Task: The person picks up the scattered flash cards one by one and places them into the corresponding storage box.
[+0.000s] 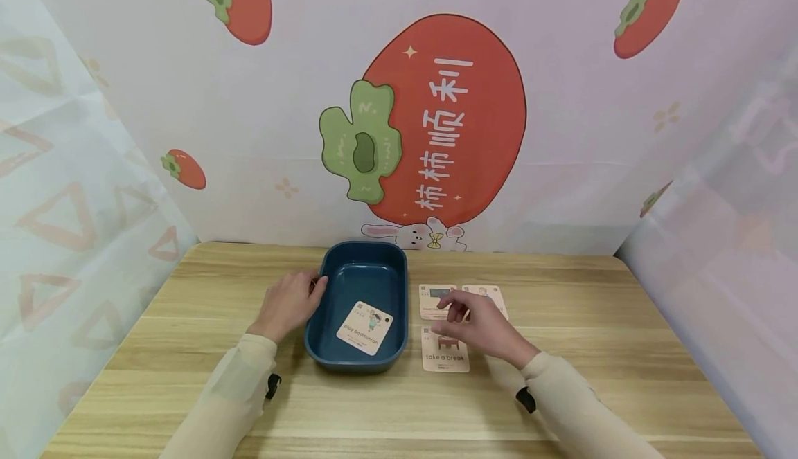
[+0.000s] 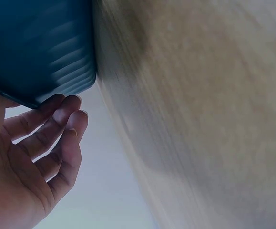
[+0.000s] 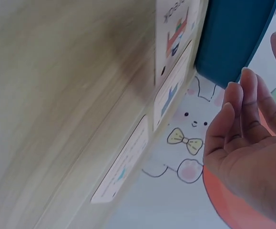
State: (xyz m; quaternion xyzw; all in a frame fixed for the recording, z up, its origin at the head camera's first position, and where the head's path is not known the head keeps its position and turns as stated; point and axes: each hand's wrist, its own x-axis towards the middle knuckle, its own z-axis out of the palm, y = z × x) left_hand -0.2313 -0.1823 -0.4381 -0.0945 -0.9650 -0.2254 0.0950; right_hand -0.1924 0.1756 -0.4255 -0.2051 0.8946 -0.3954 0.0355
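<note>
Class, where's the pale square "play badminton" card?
Head view: the card lies inside the blue rectangular tray, at its near end, right of the left hand.

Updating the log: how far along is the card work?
Looks done: the "play badminton" card, lying in the blue tray. In hand: the left hand grips the tray's rim; the right hand hovers over three cards, none visibly held. Probably left: those three, all outside the tray on the table.

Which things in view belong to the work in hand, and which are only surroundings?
Apparently for the work:
blue tray
"play badminton" card inside it
"take a break" card
two cards beyond it

Only surroundings:
wooden table
printed backdrop
</note>
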